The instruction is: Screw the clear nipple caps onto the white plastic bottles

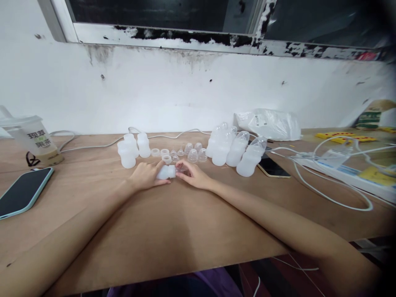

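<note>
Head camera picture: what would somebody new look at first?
Probably the middle, where the left hand holds a white bottle on its side and the right hand pinches a clear piece at its mouth. Next, perhaps, the clear-capped bottles standing to the right, then the drink cup at far left.

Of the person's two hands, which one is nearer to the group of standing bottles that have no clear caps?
Left. The left hand is just in front and to the right of the uncapped bottles; the right hand is farther right.

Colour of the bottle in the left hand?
The baby bottle is translucent milky white, seen in the head view.
</note>
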Demonstrator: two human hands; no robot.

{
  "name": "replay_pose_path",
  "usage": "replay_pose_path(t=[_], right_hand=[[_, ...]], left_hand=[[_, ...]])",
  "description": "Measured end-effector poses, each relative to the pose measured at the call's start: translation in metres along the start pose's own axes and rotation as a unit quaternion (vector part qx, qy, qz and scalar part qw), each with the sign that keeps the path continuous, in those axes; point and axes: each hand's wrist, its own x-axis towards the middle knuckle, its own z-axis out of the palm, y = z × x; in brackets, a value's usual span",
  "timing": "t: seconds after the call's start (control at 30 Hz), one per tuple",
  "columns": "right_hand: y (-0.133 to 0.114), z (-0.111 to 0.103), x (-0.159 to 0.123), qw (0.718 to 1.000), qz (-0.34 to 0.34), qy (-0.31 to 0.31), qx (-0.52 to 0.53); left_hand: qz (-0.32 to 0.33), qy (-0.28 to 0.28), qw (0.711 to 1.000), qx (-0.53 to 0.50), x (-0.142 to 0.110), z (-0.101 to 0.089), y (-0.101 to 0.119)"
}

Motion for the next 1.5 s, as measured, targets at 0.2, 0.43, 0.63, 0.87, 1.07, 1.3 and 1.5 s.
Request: replay_pose_path(t=[0.2, 0.43, 0.63, 0.87, 1.07, 1.3, 1.5], right_hand=[[-0.001, -0.001, 0.000, 0.997, -0.057, 0.022, -0.037], [-0.001, 0.001, 0.000, 0.996, -0.066, 0.038, -0.056], [0.003, 0.001, 0.000, 0.991, -0.023, 0.122, -0.044], [0.006, 0.002, 0.002, 0.991, -0.006, 0.135, -0.019], [0.007, 0.002, 0.002, 0.993, -0.016, 0.119, -0.021], [0.007, 0.003, 0.003, 0.993, -0.039, 0.109, -0.026], [0.005, 0.002, 0.003, 0.994, -0.024, 0.096, -0.041]], left_hand=[[-0.015, -0.008, 1.000, -0.006, 0.000, -0.001, 0.000], [0.005, -0.016, 1.000, -0.011, 0.000, -0.001, -0.002], [-0.034, 0.036, 0.991, -0.122, -0.001, 0.007, -0.009], [-0.187, 0.202, 0.894, -0.353, 0.011, 0.043, -0.027], [-0.197, 0.281, 0.894, -0.290, 0.008, 0.040, -0.022], [0.094, 0.296, 0.944, -0.113, -0.008, 0.015, 0.007], [-0.025, 0.138, 0.980, -0.140, -0.004, 0.027, 0.004]])
